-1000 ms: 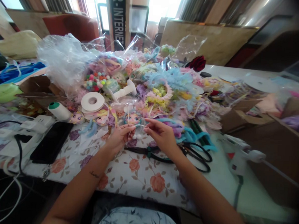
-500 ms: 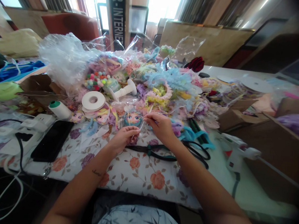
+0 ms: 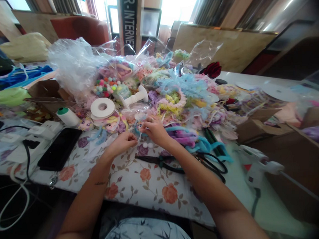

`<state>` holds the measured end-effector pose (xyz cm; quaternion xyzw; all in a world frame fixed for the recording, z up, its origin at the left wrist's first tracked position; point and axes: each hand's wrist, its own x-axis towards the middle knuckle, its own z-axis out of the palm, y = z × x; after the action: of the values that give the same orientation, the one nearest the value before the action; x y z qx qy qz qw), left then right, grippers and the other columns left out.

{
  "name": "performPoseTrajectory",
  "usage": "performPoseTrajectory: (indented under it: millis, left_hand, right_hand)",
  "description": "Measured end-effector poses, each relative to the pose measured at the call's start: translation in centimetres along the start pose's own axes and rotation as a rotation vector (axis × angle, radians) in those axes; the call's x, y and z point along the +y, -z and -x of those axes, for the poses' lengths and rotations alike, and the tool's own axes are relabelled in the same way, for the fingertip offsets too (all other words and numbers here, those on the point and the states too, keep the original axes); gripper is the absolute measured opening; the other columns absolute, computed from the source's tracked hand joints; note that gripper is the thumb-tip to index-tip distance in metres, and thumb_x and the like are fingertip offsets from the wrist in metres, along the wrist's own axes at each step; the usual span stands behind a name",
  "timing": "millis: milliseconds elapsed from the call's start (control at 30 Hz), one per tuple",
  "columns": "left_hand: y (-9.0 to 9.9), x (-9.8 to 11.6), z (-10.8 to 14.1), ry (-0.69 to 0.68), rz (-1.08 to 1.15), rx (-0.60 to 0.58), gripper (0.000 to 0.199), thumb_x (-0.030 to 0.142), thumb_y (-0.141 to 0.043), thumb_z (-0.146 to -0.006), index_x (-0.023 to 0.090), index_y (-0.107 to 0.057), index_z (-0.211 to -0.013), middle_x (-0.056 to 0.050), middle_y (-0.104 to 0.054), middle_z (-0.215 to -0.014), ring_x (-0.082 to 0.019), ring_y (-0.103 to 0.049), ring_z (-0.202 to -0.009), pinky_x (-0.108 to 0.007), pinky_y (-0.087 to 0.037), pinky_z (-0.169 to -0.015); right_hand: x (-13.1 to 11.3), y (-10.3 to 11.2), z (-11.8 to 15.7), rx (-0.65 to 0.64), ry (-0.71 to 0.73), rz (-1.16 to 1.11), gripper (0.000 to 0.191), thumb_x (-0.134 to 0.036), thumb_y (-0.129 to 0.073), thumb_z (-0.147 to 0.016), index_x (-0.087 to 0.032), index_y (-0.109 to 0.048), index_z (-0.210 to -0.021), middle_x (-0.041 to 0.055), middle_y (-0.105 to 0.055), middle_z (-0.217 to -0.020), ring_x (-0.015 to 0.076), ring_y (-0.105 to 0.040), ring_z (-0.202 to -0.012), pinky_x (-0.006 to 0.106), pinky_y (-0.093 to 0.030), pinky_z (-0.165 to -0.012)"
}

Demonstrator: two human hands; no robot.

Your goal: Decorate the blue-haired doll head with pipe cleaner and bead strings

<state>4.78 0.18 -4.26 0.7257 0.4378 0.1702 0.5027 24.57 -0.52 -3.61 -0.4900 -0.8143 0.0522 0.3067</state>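
A thin strand of small pearly beads [image 3: 140, 135] hangs between my two hands. My left hand [image 3: 123, 143] pinches its lower part, thumb and fingers closed. Slightly higher and to the right, my right hand [image 3: 156, 131] has its fingertips pressed together on the strand's upper part. Behind my right fingers a doll-face piece with blue trim [image 3: 137, 127] is mostly covered. Small white balls [image 3: 148, 145] lie on the cloth just under my right hand. Black-handled scissors [image 3: 162, 162] lie closed beneath my right forearm.
White spools [image 3: 102, 108] and a thread cone [image 3: 68, 116] stand left of the hands, near a black phone [image 3: 59, 149] and a power strip [image 3: 27, 146]. Ribbons, lace and plastic bags [image 3: 72, 60] pile up behind. A glue gun [image 3: 257, 163] and cardboard box [image 3: 291, 166] sit right.
My left hand has shifted left and my right hand has come left over the doll-face piece. The bead strand now hangs nearly straight, and the white balls have come into sight.
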Motion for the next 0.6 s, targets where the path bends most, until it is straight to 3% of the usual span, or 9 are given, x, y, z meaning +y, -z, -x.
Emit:
performPoseTrajectory:
  millis: [167,300,600]
  left_hand:
    - [-0.8,-0.5,-0.5,-0.011,-0.129,0.037,0.009,0.021,-0.056,-0.064,0.016,-0.064,-0.063,-0.001,-0.059,-0.060,-0.017,-0.053,-0.061,-0.027,-0.034,-0.056]
    - [-1.2,-0.7,-0.5,-0.024,-0.205,0.023,0.010,0.020,-0.058,-0.065,0.017,-0.067,-0.063,-0.002,-0.063,-0.062,-0.018,-0.055,-0.061,-0.027,-0.038,-0.059]
    - [-1.7,-0.8,-0.7,-0.056,-0.346,0.112,0.014,0.017,-0.059,-0.068,0.018,-0.072,-0.066,-0.005,-0.066,-0.070,-0.021,-0.058,-0.073,-0.030,-0.044,-0.071]
  right_hand:
    - [0.4,-0.9,0.0,-0.022,0.034,0.013,0.011,-0.025,-0.070,-0.083,-0.021,-0.073,-0.073,0.0078,-0.066,-0.108,0.0248,-0.052,-0.105,0.040,-0.038,-0.095]
    - [0.3,-1.2,0.5,-0.023,0.057,0.068,0.010,-0.026,-0.071,-0.084,-0.023,-0.075,-0.074,0.0058,-0.061,-0.130,0.0296,-0.041,-0.127,0.047,-0.030,-0.105]
    - [0.6,-1.7,0.8,-0.005,0.146,0.198,0.013,-0.028,-0.068,-0.086,-0.024,-0.075,-0.075,0.0058,-0.061,-0.134,0.0300,-0.042,-0.130,0.049,-0.031,-0.105]
